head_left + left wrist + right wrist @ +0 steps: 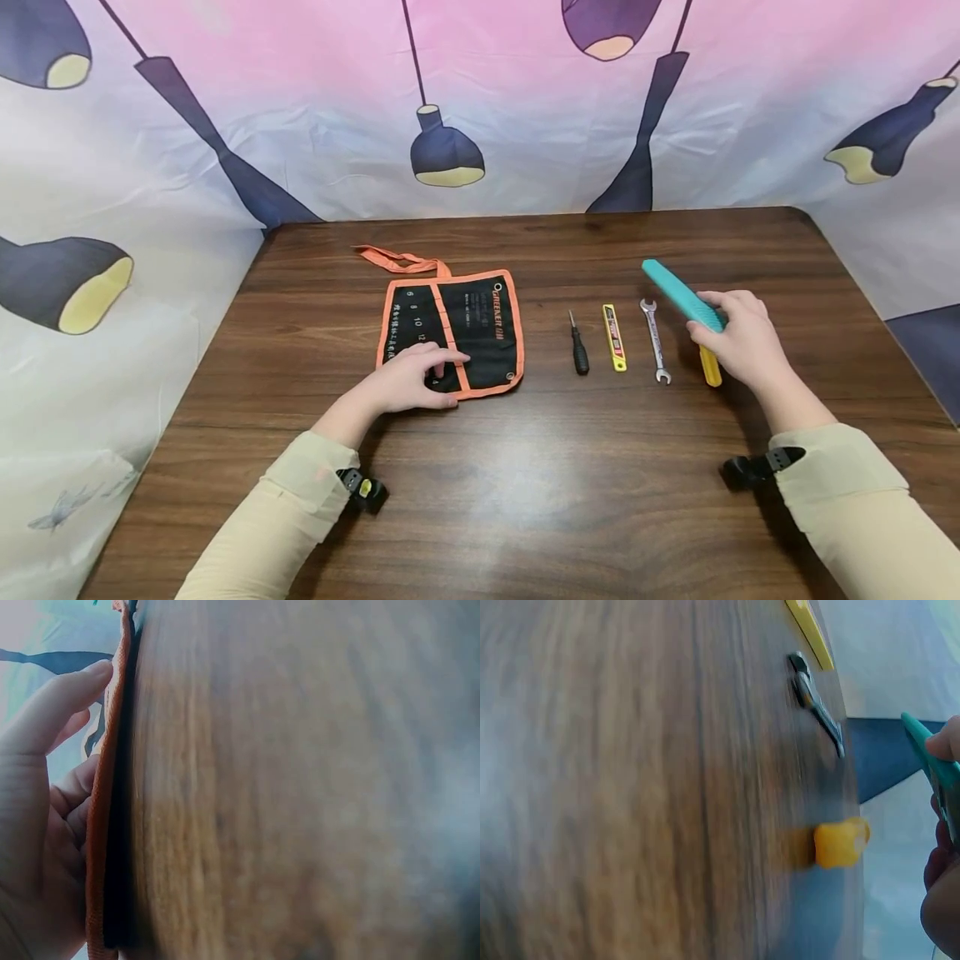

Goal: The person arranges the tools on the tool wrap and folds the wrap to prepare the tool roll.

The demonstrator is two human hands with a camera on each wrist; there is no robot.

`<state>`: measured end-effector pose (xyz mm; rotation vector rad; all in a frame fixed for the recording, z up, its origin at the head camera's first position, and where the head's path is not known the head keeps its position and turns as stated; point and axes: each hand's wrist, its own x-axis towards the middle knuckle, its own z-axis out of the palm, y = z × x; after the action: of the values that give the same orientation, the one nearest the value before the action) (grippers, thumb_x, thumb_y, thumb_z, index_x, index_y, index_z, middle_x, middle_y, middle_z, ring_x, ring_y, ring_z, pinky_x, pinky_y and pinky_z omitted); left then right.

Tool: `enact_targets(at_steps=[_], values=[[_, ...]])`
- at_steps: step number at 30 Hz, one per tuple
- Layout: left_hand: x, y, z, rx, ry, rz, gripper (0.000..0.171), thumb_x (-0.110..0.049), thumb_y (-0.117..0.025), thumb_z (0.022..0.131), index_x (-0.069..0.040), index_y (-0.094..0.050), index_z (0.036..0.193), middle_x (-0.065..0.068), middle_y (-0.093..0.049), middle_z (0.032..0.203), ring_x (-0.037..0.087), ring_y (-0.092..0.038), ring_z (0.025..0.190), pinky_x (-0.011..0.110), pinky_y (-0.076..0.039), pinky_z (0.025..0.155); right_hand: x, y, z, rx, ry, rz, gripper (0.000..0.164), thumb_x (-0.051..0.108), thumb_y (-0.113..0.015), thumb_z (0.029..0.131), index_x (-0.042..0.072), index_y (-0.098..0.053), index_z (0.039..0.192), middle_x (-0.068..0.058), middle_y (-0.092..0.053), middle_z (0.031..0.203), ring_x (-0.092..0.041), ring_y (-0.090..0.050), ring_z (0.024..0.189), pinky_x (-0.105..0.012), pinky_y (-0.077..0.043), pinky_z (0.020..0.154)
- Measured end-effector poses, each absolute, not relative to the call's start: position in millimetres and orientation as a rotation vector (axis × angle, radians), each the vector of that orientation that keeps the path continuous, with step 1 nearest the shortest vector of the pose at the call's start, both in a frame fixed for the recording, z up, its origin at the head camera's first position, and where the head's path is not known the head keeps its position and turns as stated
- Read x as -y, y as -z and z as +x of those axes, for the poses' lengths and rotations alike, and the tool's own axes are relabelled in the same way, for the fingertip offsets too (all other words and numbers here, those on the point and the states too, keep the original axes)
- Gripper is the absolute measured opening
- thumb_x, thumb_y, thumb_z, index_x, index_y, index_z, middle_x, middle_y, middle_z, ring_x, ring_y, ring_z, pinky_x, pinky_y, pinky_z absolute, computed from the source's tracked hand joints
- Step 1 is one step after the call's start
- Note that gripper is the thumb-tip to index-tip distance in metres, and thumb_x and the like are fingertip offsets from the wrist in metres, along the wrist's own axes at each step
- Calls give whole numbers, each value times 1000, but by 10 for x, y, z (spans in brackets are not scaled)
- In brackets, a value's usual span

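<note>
On the left lies a black tool pouch (480,333) with orange edging and printed white numbers. My left hand (412,375) rests over its lower left part, with fingers spread and the index finger extended; in the left wrist view the thumb (60,705) is by the orange edge. My right hand (738,337) grips a long, flat teal tool (678,292) with a textured surface, between thumb and fingers; its exact kind is unclear. In the right wrist view, the teal tool (922,746) is above the table. Beneath this hand a yellow handle (709,367) lies partly hidden.
Between the hands lie a small black-handled screwdriver (579,350), a yellow labelled strip-shaped pack (614,337) and a double open-ended wrench (656,342). An orange strap (405,262) extends behind the pouch. A printed curtain (360,150) hangs along the far edge of the wooden table (510,500).
</note>
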<state>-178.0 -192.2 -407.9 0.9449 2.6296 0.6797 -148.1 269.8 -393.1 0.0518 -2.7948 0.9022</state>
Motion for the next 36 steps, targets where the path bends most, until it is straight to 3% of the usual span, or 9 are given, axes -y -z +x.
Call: enact_targets(at_steps=[15,17,19,24,26,29,36], values=[[1869,4072,-1783,-2629,-545,965,52,-41,-70,81,-28,-56,130,-9,-48,87,13,-44,79,34,-36,70,-2322,3939,-1576,2809,-912,350,44,15,-67,82,-4,-58,122,-19,-48,110,-34,-39,98,-42,-32,73],[1869,4075,-1781,-2628,-544,967,51,-41,-70,81,-28,-57,129,-9,-48,87,13,-44,79,35,-36,71,-2277,3937,-1587,2815,-918,380,44,15,-67,82,-3,-59,121,-18,-49,109,-32,-40,97,-42,-31,73],[1868,4075,-1778,-2627,-553,970,50,-42,-70,81,-28,-58,127,-9,-48,86,13,-44,79,35,-36,71,-2239,3936,-1595,2812,-931,414,43,14,-67,82,-3,-59,120,-18,-50,108,-31,-40,96,-48,-33,82],[1870,4084,-1770,-2634,-564,973,47,-41,-70,81,-28,-60,124,-9,-49,86,12,-45,80,36,-35,73,-2153,3944,-1609,2805,-941,472,42,12,-68,81,-2,-60,120,-17,-51,108,-28,-42,95,-48,-32,84],[1870,4088,-1767,-2638,-554,980,46,-41,-70,81,-28,-60,124,-10,-49,87,12,-45,81,36,-35,75,-2121,3947,-1610,2807,-941,492,42,13,-68,81,-1,-60,120,-15,-51,108,-28,-41,94,-41,-32,74],[1871,4087,-1763,-2636,-541,992,45,-41,-70,82,-29,-61,124,-10,-50,90,11,-45,83,37,-35,77,-2069,3946,-1603,2815,-948,528,42,13,-68,81,0,-60,120,-14,-51,109,-28,-42,95,-40,-34,74],[1888,4080,-1759,-2628,-536,1012,43,-41,-69,82,-30,-61,123,-10,-52,93,11,-46,84,38,-35,79,-1913,3909,-1569,2840,-1000,642,42,13,-71,80,2,-61,120,-12,-52,110,-27,-46,97,-52,-33,92]])
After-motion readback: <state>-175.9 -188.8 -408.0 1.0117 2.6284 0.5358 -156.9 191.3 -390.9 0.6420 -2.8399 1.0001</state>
